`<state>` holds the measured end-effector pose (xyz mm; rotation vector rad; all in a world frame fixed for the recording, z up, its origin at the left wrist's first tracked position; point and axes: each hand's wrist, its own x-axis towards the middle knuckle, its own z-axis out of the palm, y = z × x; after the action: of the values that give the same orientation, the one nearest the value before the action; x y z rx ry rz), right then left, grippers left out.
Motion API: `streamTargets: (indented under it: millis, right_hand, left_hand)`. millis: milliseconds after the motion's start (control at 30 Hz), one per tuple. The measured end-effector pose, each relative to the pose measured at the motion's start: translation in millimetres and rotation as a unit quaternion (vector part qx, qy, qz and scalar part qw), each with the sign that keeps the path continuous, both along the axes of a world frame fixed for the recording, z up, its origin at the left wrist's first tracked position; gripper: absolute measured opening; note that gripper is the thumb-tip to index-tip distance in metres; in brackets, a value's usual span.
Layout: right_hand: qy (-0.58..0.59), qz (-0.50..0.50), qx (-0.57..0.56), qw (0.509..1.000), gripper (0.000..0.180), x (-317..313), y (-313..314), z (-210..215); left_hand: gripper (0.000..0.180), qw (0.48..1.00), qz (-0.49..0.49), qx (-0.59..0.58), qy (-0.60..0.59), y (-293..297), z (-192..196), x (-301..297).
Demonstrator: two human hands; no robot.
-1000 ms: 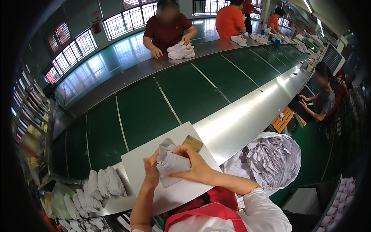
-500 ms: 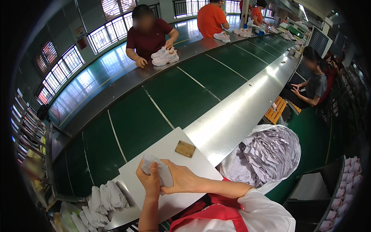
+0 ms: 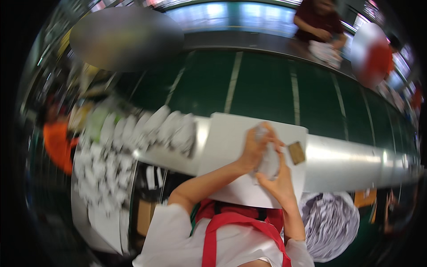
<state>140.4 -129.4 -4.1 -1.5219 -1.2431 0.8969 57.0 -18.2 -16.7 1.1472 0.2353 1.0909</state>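
Observation:
Both my hands close around a crumpled wad of white paper over a white board on the metal bench edge. My left hand wraps the wad from the upper left. My right hand cups it from below and to the right. A small brown block lies on the board just to the right of my hands. The picture is blurred by motion.
A row of white shoe pieces lies to the left along the bench. A green conveyor belt runs behind the board. A person in dark red handles white shoes across the belt. A bag of crumpled paper sits at lower right.
The view has swung sharply left and blurred. My hands stay on the paper wad, which is squeezed tighter. The stacked white pieces now fill the left side.

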Motion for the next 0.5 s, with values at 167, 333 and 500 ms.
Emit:
streamTargets:
  millis: [167, 333, 500]
  right_hand:
    - [-0.058, -0.101, -0.039, 0.992, 0.054, -25.1, -13.2, -1.7]
    - [-0.172, -0.172, 0.076, 0.967, 0.052, 2.3, 2.7, -24.9]
    - [-0.228, 0.026, -0.038, 0.973, 0.063, -12.9, 7.4, -7.6]
  left_hand:
    - [0.030, 0.988, -0.086, -0.125, -0.013, -15.6, 2.4, -4.8]
    - [0.066, 0.988, 0.014, 0.029, 0.154, -22.0, 6.7, -16.9]
    - [0.099, 0.937, 0.061, 0.158, 0.305, -32.1, 7.2, -44.5]
